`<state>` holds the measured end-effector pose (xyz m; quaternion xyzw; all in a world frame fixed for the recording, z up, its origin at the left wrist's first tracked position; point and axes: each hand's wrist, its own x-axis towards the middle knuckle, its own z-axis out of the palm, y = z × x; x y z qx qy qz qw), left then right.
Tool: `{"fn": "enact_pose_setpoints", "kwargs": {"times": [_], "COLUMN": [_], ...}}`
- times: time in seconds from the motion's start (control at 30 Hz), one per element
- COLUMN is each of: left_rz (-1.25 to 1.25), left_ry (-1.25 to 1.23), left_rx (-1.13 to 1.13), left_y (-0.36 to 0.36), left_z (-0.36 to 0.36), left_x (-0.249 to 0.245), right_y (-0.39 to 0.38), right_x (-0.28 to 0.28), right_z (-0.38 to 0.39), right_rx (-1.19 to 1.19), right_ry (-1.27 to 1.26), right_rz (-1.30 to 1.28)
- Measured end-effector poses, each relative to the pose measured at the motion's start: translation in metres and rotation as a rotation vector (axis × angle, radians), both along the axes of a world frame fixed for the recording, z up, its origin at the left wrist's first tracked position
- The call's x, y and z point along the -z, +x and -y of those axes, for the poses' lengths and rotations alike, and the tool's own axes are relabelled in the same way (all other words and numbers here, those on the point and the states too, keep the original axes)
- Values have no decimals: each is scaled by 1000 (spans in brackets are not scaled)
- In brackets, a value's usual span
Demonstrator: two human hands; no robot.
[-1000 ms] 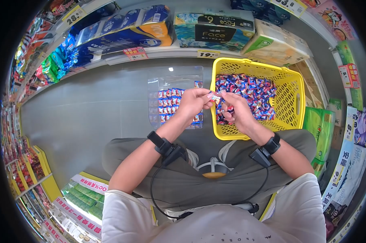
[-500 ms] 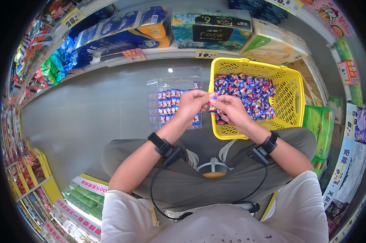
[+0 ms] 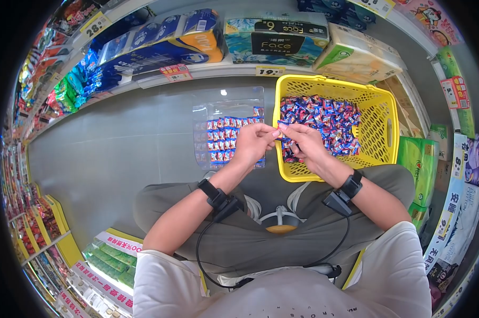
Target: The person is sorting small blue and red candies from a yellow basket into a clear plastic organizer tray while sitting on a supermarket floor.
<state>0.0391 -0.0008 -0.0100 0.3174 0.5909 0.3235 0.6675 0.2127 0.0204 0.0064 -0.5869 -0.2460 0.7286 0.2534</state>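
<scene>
My left hand (image 3: 252,144) and my right hand (image 3: 308,143) meet at the left rim of a yellow basket (image 3: 377,151). Both are closed, their thumbs and fingertips pinching a small wrapped candy (image 3: 279,130) that is mostly covered by the fingers. Many loose candies (image 3: 324,119) in blue and red wrappers fill the left part of the basket. Left of it, a clear plastic box (image 3: 229,100) lies on the floor, holding similar candies (image 3: 218,135) in neat rows. My left hand hides part of the rows on their right side.
Tissue packs (image 3: 281,42) stand on a shelf behind the basket. Green packs (image 3: 417,169) are close to its right. Shelves of snack bags (image 3: 67,93) curve along the left. My crossed legs (image 3: 181,204) are in front, with a round-topped stool (image 3: 280,228) between the feet.
My hands stay together at the basket rim, with only a small shift of the left hand and its fingers on the candy. The basket and box keep their places.
</scene>
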Motion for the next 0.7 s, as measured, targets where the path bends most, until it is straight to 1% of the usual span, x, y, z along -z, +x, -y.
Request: {"fn": "enact_pose_setpoints", "kwargs": {"times": [0.07, 0.1, 0.13, 0.17, 0.2, 0.23, 0.27, 0.3, 0.33, 0.4, 0.43, 0.47, 0.53, 0.6, 0.7], "left_rz": [-38, -40, -37, -35, -39, -60, -80, -185, -190, -437, -458, -461, -611, -621, -736], "left_ry": [18, 16, -23, -61, -61, -79, -94, -89, -88, 17, 86, 87, 5, -5, -10], "left_rx": [-106, -107, -211, -315, -313, -385, -460, -439, -437, -332, -369, -368, -326, -329, -300], "left_y": [-2, -6, -12, -17, -22, -26, -31, -35, -40, -55, -62, -63, -60, -54, -44], "left_z": [2, 1, -1, -6, -11, -17, -25, -30, -35, -46, -50, -52, -61, -66, -63], "left_x": [6, 12, 19, 27, 35, 44, 53, 66, 81, 122, 150, 157, 171, 180, 190], "right_y": [-1, -1, -2, 0, 2, 3, 2, 1, 1, -2, -3, -4, -3, 1, 2], "right_x": [-1, -2, -3, -1, 4, 8, 13, 18, 21, 21, 17, 16, 16, 15, 12], "right_z": [0, 0, 0, 0, 0, 1, 0, 1, 4, 7, 7, 7, 9, 9, 7], "right_rx": [10, 60, 109, 110, 151, 190, 186, 216, 247, 241, 247, 255, 262, 244, 246], "right_ry": [-13, -56, -99, -98, -142, -186, -184, -202, -221, -201, -190, -178, -186, -206, -236], "right_rz": [-9, -31, -54, -56, -131, -205, -208, -218, -228, -217, -205, -192, -178, -169, -149]}}
